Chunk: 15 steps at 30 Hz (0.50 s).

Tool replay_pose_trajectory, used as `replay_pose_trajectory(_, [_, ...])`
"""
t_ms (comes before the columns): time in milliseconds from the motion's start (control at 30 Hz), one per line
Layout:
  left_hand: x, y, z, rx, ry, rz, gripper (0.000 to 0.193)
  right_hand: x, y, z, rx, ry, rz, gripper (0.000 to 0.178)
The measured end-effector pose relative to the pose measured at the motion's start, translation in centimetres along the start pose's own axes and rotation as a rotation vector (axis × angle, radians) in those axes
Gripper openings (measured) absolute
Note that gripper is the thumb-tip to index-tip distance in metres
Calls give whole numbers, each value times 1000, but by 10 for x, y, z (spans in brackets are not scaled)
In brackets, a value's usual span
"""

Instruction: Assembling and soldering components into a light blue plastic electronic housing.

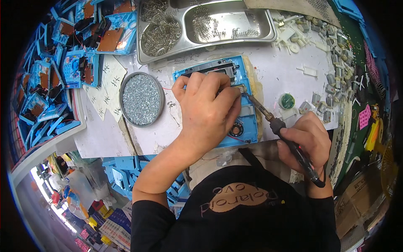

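Note:
A blue plastic housing (250, 122) lies on the white work sheet, with black and metal parts and a small round speaker (236, 129) inside it. My left hand (206, 110) rests over the housing, its fingers bent and pressed together at the inner parts. Whatever they pinch is hidden beneath them. In my right hand (308, 140) is a soldering iron (294, 147), held like a pen. Its tip reaches the small metal part (241, 88) beside my left fingers; whether the two touch I cannot tell. A thin red wire (167, 88) runs out from the housing's left side.
Left of the housing stands a round dish (121, 101) of small screws. Behind it, a metal tray (184, 50) holds springs. Blue housings (40, 105) pile up at far left. Small motors and white plastic parts (289, 33) lie on the right, near a green round lump (287, 101).

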<state>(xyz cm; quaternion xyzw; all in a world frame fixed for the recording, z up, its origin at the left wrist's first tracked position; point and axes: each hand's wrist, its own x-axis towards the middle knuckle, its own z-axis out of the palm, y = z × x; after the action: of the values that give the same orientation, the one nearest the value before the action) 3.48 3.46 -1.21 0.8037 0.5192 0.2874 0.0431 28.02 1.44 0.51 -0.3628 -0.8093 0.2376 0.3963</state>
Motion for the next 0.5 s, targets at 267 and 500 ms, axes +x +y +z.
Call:
replay_pose_trajectory(267, [0, 1, 1, 21, -11, -3, 22, -7, -3, 4, -78, -37, -85, 44])
replay_pose_trajectory(500, [1, 3, 1, 27, -8, -16, 20, -5, -6, -5, -51, 18, -54, 40])
